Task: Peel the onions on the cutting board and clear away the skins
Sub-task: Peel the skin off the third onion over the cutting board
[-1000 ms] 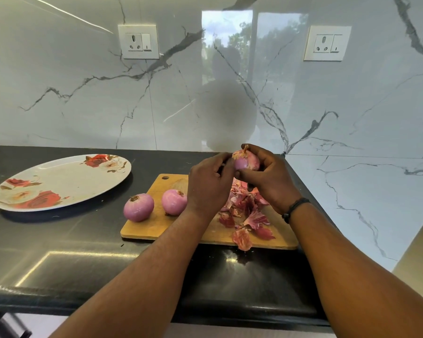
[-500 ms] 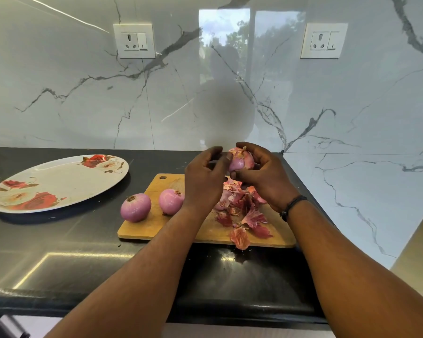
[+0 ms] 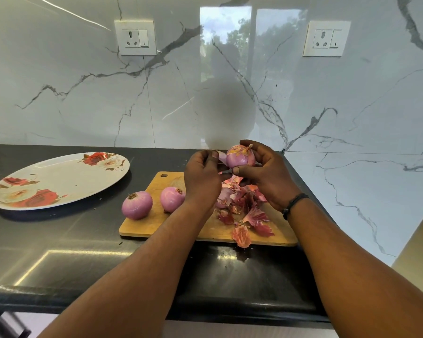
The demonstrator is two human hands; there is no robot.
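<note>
The onion being peeled [image 3: 240, 156] is held up in the air above the far part of the cutting board [image 3: 156, 222], with its dry root tuft pointing up and patches of papery yellow skin still clinging near the top. The right hand [image 3: 266, 176] cups it from the 3 o'clock side, fingers curled over the back and the thumb pressed under its lower front. The left hand [image 3: 202, 178] sits at the onion's 9 o'clock, its fingers bent and its thumb and fingertips pinching a pale strip of skin [image 3: 221, 157] that still joins the bulb. Under the hands, at about 6 o'clock from the held onion, a heap of red and pink skins [image 3: 244, 211] lies on the right half of the board, one loose piece [image 3: 241, 236] hanging over the near edge. A pale bulb [image 3: 224, 197] shows partly among the skins, mostly hidden by the left wrist. At 9 o'clock from the heap, two peeled onions rest on the board's left end: one [image 3: 172, 199] further in, the other [image 3: 137, 205] at the left edge, close beside each other. The board lies on a black countertop [image 3: 59, 252]. Well away at 9 o'clock stands a white oval plate [image 3: 59, 179] with red flower prints. A black band [image 3: 294, 203] circles the right wrist. Behind, a marble-look wall [image 3: 83, 93] carries two sockets [image 3: 135, 37] [image 3: 326, 38].
</note>
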